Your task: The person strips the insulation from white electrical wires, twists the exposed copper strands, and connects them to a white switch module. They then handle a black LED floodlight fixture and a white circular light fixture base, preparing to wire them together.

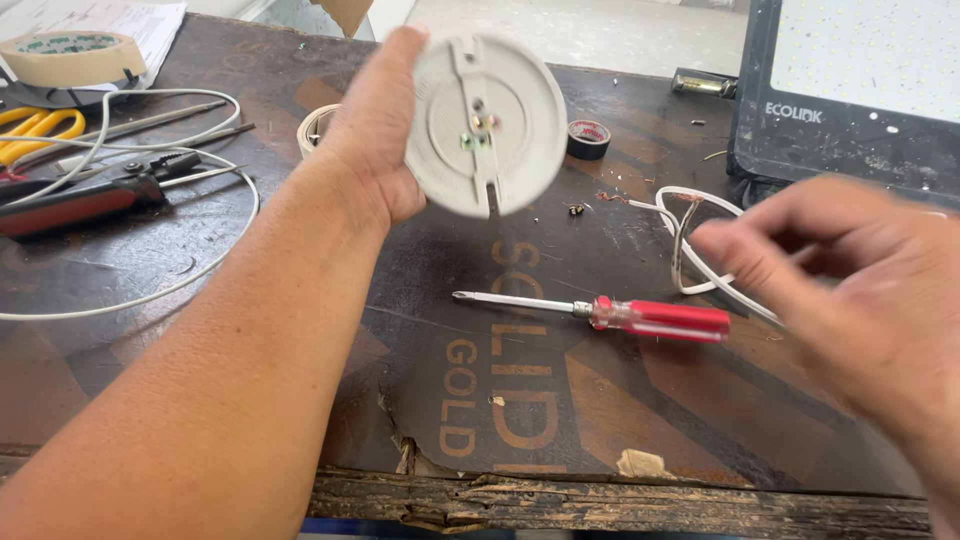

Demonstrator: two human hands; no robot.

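Note:
My left hand [370, 140] holds a round white plastic disc [487, 125] upright above the table, its flat face with a slot and small screws turned toward me. My right hand [860, 290] hovers at the right, fingers loosely curled and blurred, over a white twin wire [690, 245] with bared copper ends; whether it touches the wire I cannot tell. A red-handled screwdriver [640, 315] lies flat on the dark wooden tabletop [500, 400] between both hands, tip pointing left.
A black floodlight panel [850, 90] stands at the back right. A black tape roll [588, 138], a masking tape roll [70, 57], yellow-handled scissors [35, 130], pliers [90, 195] and a looping white cable [200, 270] lie at the left and back. The front table edge is chipped.

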